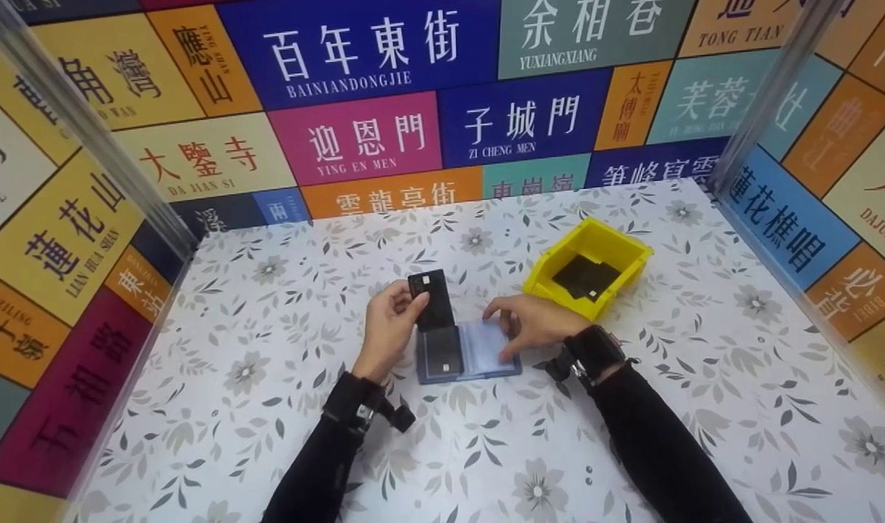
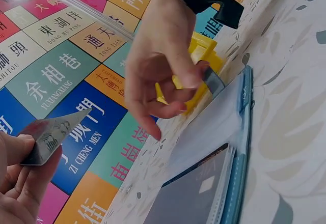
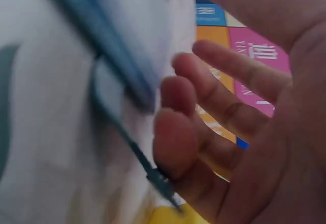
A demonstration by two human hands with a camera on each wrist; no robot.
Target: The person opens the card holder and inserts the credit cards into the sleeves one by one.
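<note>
My left hand (image 1: pixel 385 327) pinches a dark card (image 1: pixel 433 309) between thumb and fingers, upright above the back left of an open card holder. The left wrist view shows that card (image 2: pixel 53 135) edge-on, its printed side visible. The blue card holder (image 1: pixel 478 377) lies flat with clear sleeves, and another dark card (image 1: pixel 441 352) with a small white mark sits in its left page. Over the right page's outer edge is my right hand (image 1: pixel 540 319), fingers loosely bent and holding nothing. In the right wrist view its fingertips (image 3: pixel 175 140) are close beside the holder's strap (image 3: pixel 122 127).
A yellow bin (image 1: pixel 558 294) stands behind and right of the holder, with dark cards (image 1: pixel 584 274) inside. The table has a floral cover (image 1: pixel 246 374). Panels with coloured street signs (image 1: pixel 373 138) rise at the back and both sides.
</note>
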